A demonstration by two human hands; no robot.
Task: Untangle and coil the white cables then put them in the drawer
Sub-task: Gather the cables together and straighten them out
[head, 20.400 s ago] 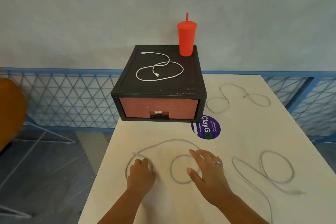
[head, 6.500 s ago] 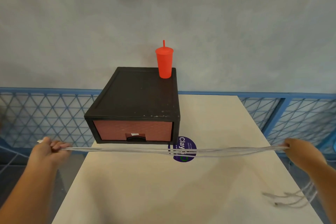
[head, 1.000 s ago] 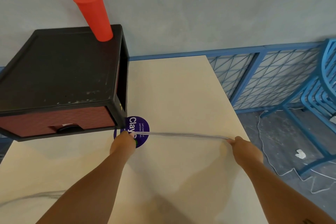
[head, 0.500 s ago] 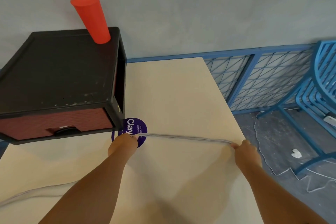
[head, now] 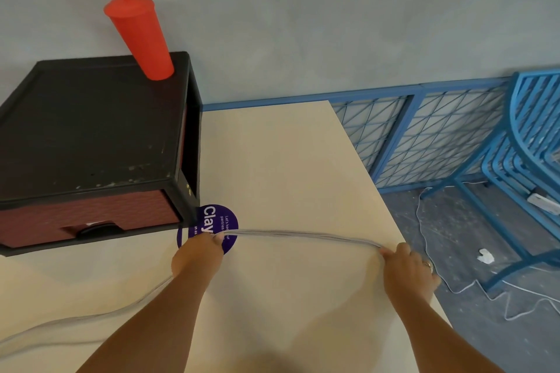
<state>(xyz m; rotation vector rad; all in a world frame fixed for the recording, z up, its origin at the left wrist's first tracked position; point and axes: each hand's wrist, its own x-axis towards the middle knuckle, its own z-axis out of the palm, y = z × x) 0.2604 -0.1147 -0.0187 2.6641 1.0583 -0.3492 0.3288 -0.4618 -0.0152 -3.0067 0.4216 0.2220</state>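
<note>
- A person's left hand [head: 197, 254] pinches a bundle of white cables [head: 303, 235] above a round purple sticker [head: 228, 222] on the pale worktop [head: 288, 160].
- The right hand [head: 406, 269], fingers curled round the same bundle, holds it near the worktop's right edge.
- The cables run between the two hands in a shallow arc, and slack trails from the left hand toward the near left corner.
- The red drawer [head: 91, 218] sits closed in its black cabinet [head: 91, 124] at far left, just beside the sticker.
- A red tumbler [head: 142, 39] with a straw stands on the cabinet's top.
</note>
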